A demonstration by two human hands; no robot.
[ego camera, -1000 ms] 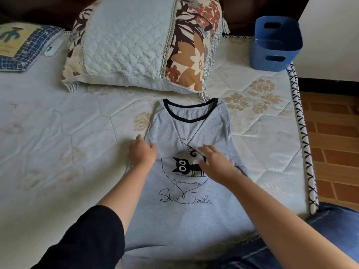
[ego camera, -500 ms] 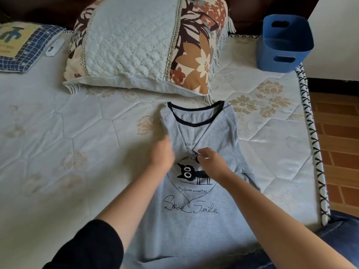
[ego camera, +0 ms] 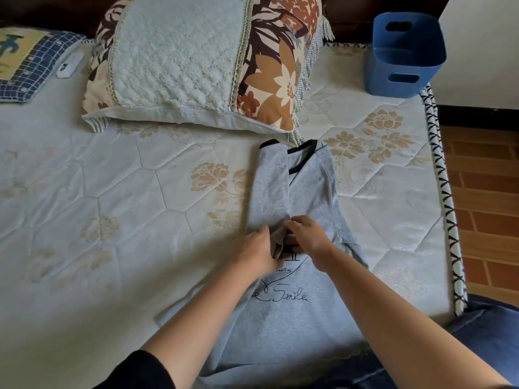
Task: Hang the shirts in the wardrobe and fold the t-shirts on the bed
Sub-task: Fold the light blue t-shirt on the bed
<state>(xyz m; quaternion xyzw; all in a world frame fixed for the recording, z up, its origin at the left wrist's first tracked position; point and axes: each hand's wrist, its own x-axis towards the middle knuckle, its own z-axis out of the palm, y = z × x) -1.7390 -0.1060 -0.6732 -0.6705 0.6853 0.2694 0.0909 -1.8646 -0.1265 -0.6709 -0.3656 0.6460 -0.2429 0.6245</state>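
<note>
**A:** Which step is in hand here?

**B:** The folding of a t-shirt, I think. The grey t-shirt [ego camera: 311, 197] lies on the bed [ego camera: 112, 192], print side up, with its collar toward the pillow [ego camera: 179, 57]. Its left side is already turned over the middle, and the right side seems folded in too.

**A:** And the hands?

**B:** They meet at the middle of the chest. The left hand [ego camera: 257, 252] grips the edge of the turned flap with curled fingers. The right hand [ego camera: 309, 240] seems to pinch the cloth just beside it, with its fingers bent down.

**A:** What does the next move need?

**B:** In my judgement, the flap must be laid flat and smoothed, and then the bottom half brought up toward the collar. The hem lies near the bed's edge, so it should be lifted evenly.

**A:** Is anything in the way?

**B:** The fringe of the pillow is just beside the collar, so there is little room above. A blue basket [ego camera: 404, 57] stands at the far right corner and a checked cushion [ego camera: 25, 60] lies far left, both well apart from the t-shirt. I see no shirts and no wardrobe.
</note>
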